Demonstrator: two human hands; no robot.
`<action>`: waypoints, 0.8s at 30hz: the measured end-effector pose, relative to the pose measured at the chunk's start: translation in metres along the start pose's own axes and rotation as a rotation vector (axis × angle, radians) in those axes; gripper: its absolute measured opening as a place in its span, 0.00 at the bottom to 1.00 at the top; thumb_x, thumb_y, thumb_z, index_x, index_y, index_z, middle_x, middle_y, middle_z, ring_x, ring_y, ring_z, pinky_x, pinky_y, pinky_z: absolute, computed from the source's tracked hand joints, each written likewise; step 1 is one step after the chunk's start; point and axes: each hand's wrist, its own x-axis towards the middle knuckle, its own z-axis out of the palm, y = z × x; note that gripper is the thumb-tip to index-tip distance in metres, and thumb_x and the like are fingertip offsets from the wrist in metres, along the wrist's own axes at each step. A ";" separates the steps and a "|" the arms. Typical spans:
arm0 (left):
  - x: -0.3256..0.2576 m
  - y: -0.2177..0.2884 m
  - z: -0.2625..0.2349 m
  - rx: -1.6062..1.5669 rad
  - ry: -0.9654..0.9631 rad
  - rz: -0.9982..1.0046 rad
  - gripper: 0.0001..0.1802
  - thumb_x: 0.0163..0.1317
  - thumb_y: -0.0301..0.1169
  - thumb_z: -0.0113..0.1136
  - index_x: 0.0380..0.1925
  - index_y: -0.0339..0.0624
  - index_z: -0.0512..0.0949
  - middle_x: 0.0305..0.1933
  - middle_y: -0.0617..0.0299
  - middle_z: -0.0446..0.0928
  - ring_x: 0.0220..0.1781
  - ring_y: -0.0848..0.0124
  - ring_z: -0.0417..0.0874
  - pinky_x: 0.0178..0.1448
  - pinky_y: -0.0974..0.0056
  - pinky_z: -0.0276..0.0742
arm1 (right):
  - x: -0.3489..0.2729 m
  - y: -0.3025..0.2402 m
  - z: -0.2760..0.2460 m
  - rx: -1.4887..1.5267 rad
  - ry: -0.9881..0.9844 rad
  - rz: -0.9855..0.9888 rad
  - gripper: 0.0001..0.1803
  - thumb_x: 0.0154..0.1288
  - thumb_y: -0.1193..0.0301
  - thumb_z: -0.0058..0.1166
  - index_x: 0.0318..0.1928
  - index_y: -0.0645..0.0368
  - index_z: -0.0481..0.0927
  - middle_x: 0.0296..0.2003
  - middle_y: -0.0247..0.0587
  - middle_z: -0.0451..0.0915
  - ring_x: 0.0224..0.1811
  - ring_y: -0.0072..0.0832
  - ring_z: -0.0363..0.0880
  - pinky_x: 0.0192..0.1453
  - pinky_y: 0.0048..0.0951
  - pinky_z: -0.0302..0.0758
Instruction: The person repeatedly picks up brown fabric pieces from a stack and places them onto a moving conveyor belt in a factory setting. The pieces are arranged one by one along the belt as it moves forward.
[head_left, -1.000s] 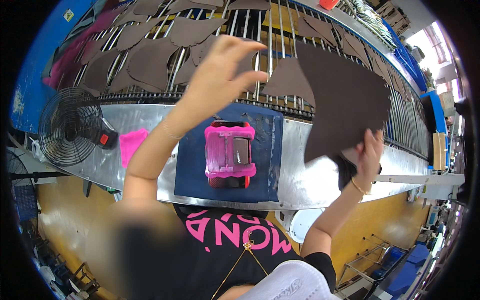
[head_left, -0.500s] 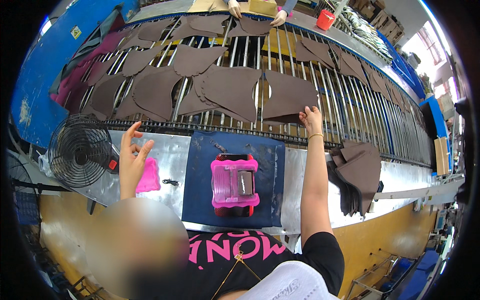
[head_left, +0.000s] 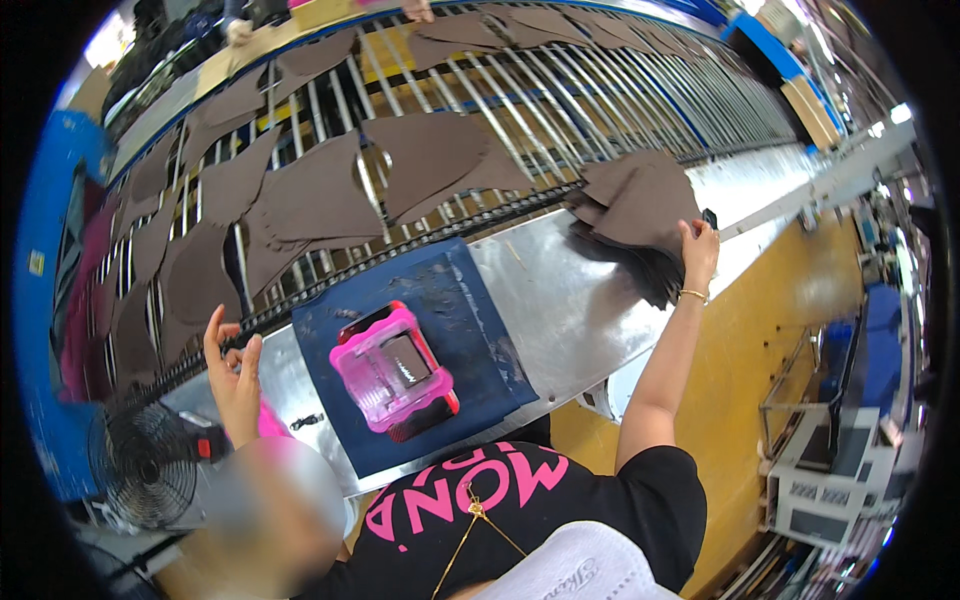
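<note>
Reaching right hand [head_left: 697,247] now on brown stack [head_left: 640,205], off conveyor [head_left: 480,110].

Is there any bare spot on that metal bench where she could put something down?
Yes: the shiny metal bench is bare between the blue mat and the stack of brown pieces under her right hand. Some mat shows around the pink box. The roller belt is crowded with brown cut-outs, and her left hand fills the bench's fan-side end.

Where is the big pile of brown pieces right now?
In the head view the pile of brown pieces lies on the right side of the shiny metal table, beside the roller conveyor, with the right hand resting on its near edge.
</note>
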 end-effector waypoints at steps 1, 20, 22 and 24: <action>0.001 -0.001 0.003 -0.002 -0.014 0.003 0.31 0.61 0.25 0.61 0.64 0.47 0.64 0.48 0.67 0.67 0.24 0.85 0.59 0.24 0.78 0.55 | -0.005 0.016 0.000 -0.076 -0.072 0.142 0.30 0.57 0.48 0.60 0.49 0.61 0.78 0.47 0.51 0.78 0.54 0.46 0.74 0.55 0.45 0.72; -0.007 0.027 0.013 0.037 -0.104 0.077 0.32 0.56 0.28 0.66 0.62 0.44 0.67 0.47 0.60 0.69 0.27 0.81 0.70 0.30 0.76 0.67 | -0.013 -0.051 -0.132 0.006 -0.206 -0.066 0.15 0.72 0.66 0.42 0.56 0.53 0.70 0.36 0.59 0.80 0.39 0.50 0.81 0.40 0.46 0.75; -0.002 0.033 0.024 0.041 -0.176 0.144 0.33 0.55 0.28 0.67 0.62 0.44 0.66 0.48 0.59 0.70 0.29 0.79 0.72 0.32 0.75 0.69 | -0.030 -0.098 -0.181 0.252 -0.259 -0.065 0.14 0.73 0.65 0.41 0.55 0.56 0.70 0.32 0.55 0.81 0.35 0.44 0.83 0.37 0.42 0.76; 0.000 0.044 0.035 0.043 -0.240 0.226 0.35 0.55 0.28 0.67 0.63 0.43 0.65 0.51 0.58 0.69 0.32 0.78 0.75 0.33 0.74 0.72 | -0.037 -0.105 -0.173 0.677 -0.206 -0.218 0.14 0.74 0.64 0.43 0.53 0.59 0.70 0.32 0.47 0.81 0.35 0.34 0.82 0.35 0.34 0.75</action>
